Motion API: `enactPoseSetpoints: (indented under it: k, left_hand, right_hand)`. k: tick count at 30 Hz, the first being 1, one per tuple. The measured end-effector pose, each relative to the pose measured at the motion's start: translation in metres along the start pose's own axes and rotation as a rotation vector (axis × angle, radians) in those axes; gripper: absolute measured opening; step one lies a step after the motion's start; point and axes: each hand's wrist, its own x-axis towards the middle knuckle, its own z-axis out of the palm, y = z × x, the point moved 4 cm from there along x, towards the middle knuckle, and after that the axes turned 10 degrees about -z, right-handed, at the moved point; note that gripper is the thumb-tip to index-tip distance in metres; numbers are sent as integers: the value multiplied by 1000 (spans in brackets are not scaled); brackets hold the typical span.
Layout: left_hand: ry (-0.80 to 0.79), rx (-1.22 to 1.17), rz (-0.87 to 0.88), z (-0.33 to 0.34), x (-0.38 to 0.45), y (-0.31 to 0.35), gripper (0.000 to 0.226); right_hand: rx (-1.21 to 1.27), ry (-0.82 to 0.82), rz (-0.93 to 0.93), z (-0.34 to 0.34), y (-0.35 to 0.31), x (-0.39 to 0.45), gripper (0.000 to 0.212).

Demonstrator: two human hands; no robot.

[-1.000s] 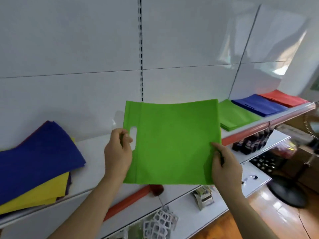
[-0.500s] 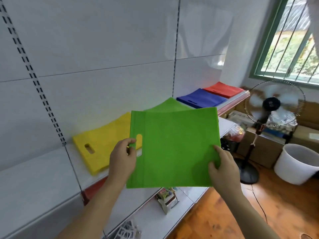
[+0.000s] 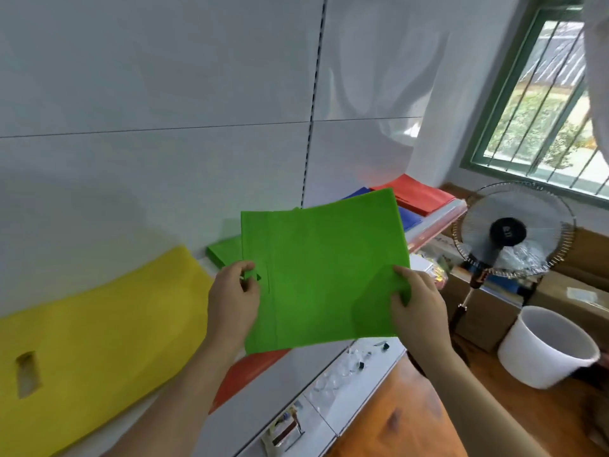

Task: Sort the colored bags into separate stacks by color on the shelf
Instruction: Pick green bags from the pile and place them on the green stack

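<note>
1. Head view, centre of frame: we hold one green bag [image 3: 329, 275] flat in the air, in front of the shelf [image 3: 356, 380] and its white back panel.
2. Our left hand [image 3: 232, 301] pinches the bag's left edge at the handle slot, thumb and fingers curled onto the fabric.
3. Our right hand [image 3: 417, 306] grips the lower right edge, thumb lying on the upper face, fingers hidden under the bag.
4. Green stack [image 3: 224, 252]: on the shelf just behind the held bag, left of centre, mostly covered by it.
5. Yellow bag [image 3: 99, 338]: lower left of frame, lying on the shelf, handle slot visible near the left edge.
6. Blue stack [image 3: 410, 219]: a sliver showing right of the held bag's upper corner.
7. Red stack [image 3: 418, 196]: upper right of the held bag, at the far end of the shelf.
8. Right side of frame: a standing fan [image 3: 514, 232], a white bucket [image 3: 547, 351] on the wooden floor, a green-framed window [image 3: 540, 94] above.
</note>
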Motion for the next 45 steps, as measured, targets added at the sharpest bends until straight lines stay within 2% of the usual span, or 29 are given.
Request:
enactPoseSetpoints:
  k: [6, 11, 17, 25, 30, 35, 37, 45]
  left_hand:
    - [44, 107, -82, 15, 30, -5, 38]
    - [148, 186, -188, 32, 38, -8, 39]
    - [284, 492, -334, 52, 38, -2, 42]
    - [214, 836, -406, 67, 43, -4, 33]
    - [254, 905, -386, 68, 36, -6, 35]
    - [194, 990, -461, 75, 30, -1, 81]
    - [156, 1012, -462, 81, 30, -2, 90]
    - [173, 1052, -440, 86, 30, 0, 83]
  right_hand:
    - [69, -70, -92, 54, 13, 77, 53]
    - [126, -210, -175, 105, 36, 136, 52]
    - [190, -416, -322, 154, 51, 193, 50]
    - [150, -677, -401, 194, 61, 200, 58]
    - [82, -726, -464, 202, 63, 194, 61]
    - [-50, -721, -559, 208, 62, 192, 60]
    - [-108, -739, -591, 210, 62, 189, 65]
    - [-176, -776, -638, 207, 58, 188, 78]
